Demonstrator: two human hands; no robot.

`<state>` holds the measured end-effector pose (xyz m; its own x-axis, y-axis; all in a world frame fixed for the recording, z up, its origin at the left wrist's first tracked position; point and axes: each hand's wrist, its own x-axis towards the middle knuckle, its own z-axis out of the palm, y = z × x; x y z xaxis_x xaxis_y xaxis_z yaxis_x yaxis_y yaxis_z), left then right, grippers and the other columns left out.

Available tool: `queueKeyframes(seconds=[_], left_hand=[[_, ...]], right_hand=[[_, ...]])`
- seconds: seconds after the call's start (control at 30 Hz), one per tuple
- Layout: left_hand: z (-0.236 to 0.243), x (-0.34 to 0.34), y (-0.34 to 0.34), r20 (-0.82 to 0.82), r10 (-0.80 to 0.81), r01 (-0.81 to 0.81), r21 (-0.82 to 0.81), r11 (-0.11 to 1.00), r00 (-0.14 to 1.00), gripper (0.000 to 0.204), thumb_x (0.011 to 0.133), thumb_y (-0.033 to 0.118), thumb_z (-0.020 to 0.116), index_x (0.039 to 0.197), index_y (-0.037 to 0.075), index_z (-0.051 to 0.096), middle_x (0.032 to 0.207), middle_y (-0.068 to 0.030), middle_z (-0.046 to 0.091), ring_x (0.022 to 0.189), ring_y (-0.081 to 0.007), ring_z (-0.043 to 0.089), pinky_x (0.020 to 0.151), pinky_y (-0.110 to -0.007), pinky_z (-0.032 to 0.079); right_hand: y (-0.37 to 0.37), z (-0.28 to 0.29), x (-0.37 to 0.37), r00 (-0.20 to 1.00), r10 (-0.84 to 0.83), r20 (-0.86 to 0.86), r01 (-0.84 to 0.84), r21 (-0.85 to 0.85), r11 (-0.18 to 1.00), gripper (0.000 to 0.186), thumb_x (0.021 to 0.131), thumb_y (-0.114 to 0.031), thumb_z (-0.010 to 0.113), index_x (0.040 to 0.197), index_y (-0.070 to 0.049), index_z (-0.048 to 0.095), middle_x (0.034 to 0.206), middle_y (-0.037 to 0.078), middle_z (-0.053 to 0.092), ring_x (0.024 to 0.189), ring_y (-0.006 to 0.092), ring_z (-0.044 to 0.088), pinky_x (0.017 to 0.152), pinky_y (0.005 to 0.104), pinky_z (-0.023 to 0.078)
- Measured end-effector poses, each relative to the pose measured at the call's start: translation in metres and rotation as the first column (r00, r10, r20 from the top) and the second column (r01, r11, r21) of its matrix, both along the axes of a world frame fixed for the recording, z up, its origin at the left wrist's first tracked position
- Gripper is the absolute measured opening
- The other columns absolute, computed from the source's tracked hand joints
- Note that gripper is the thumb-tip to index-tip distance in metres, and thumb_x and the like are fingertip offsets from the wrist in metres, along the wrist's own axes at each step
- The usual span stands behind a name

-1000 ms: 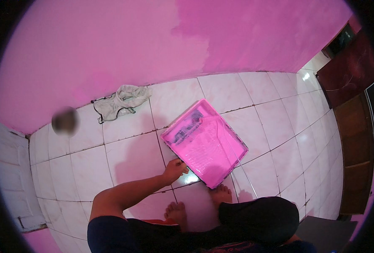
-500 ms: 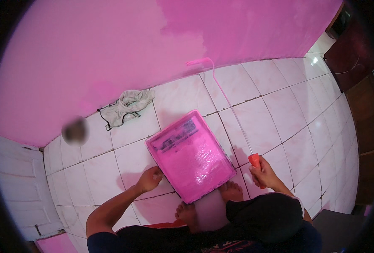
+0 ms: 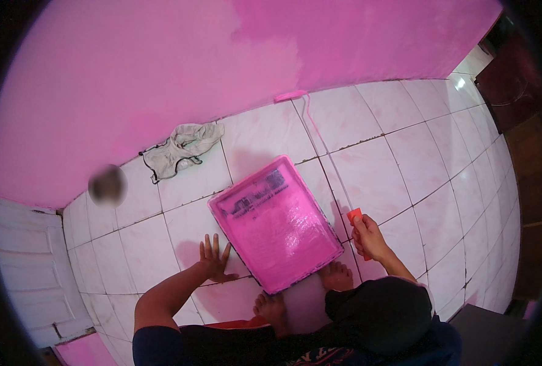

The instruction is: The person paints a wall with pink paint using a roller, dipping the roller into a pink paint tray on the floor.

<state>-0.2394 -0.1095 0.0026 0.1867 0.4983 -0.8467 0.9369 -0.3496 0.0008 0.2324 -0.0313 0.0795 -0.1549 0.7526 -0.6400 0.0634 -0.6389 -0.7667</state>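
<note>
My right hand (image 3: 369, 236) grips the red handle of a long paint roller (image 3: 324, 141). Its pink-coated head lies low by the foot of the wall, at the edge of the floor tiles. To the left, my left hand (image 3: 215, 258) holds nothing, its fingers spread beside the paint tray's left edge; whether it touches the tray or floor I cannot tell. Between my hands sits the pink paint tray (image 3: 271, 226), tilted askew on the floor in front of my feet. Wet pink paint covers its bottom, with a dark patchy area toward the far end.
A crumpled pale cloth (image 3: 182, 152) with dark trim lies by the wall. The pink wall (image 3: 161, 67) has a darker painted area on the right. At left stands a whitish panelled door (image 3: 33, 268); dark brown furniture (image 3: 524, 177) lines the right. A blurred round patch covers something beside the cloth.
My left hand has opened from a curled shape to spread fingers. The right hand has shifted slightly left with the roller, whose head has dropped a little and turned its pink length into view.
</note>
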Motion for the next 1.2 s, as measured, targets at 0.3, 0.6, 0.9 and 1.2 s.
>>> queueKeyframes(seconds=[0.3,0.6,0.9,1.2], left_hand=[[-0.006,-0.003,-0.002,0.015,0.042,-0.042,-0.003,0.999,0.999,0.125,0.077,0.089,0.042,0.159,0.006,-0.005,0.154,-0.0402,-0.021,0.138,-0.0617,-0.027,0.109,-0.073,-0.004],[0.006,0.003,0.005,0.014,0.065,-0.064,-0.044,0.997,0.998,0.124,0.078,0.088,0.044,0.159,0.007,-0.003,0.154,-0.04,-0.02,0.139,-0.0605,-0.026,0.111,-0.072,-0.004],[0.005,0.004,0.006,-0.022,0.063,-0.064,-0.06,0.996,0.998,0.125,0.077,0.088,0.044,0.159,0.007,-0.004,0.154,-0.0392,-0.022,0.138,-0.0601,-0.028,0.11,-0.071,-0.007],[0.001,0.003,0.003,-0.038,0.032,-0.035,-0.062,0.997,0.999,0.127,0.077,0.09,0.042,0.158,0.007,-0.007,0.154,-0.0396,-0.022,0.137,-0.0612,-0.029,0.11,-0.073,-0.005]], right_hand=[[0.019,0.007,-0.004,0.997,0.032,0.073,-0.03,-0.024,0.999,0.041,0.104,-0.048,0.047,0.101,-0.008,0.046,0.065,0.001,0.045,0.043,0.0097,0.04,0.036,0.0275,0.032],[0.03,0.013,-0.004,0.998,0.039,0.052,-0.038,-0.017,0.999,0.04,0.104,-0.047,0.046,0.102,-0.007,0.046,0.066,0.0,0.044,0.041,0.0082,0.037,0.036,0.0258,0.032],[0.034,0.039,-0.015,0.999,0.025,0.032,-0.025,-0.019,1.0,0.039,0.105,-0.045,0.045,0.102,-0.006,0.046,0.066,0.0,0.043,0.041,0.0076,0.035,0.036,0.0258,0.03],[0.017,0.103,-0.011,0.999,-0.027,0.037,0.024,0.065,0.998,0.034,0.106,-0.04,0.045,0.1,-0.006,0.046,0.062,-0.001,0.043,0.04,0.0072,0.036,0.034,0.0268,0.029]])
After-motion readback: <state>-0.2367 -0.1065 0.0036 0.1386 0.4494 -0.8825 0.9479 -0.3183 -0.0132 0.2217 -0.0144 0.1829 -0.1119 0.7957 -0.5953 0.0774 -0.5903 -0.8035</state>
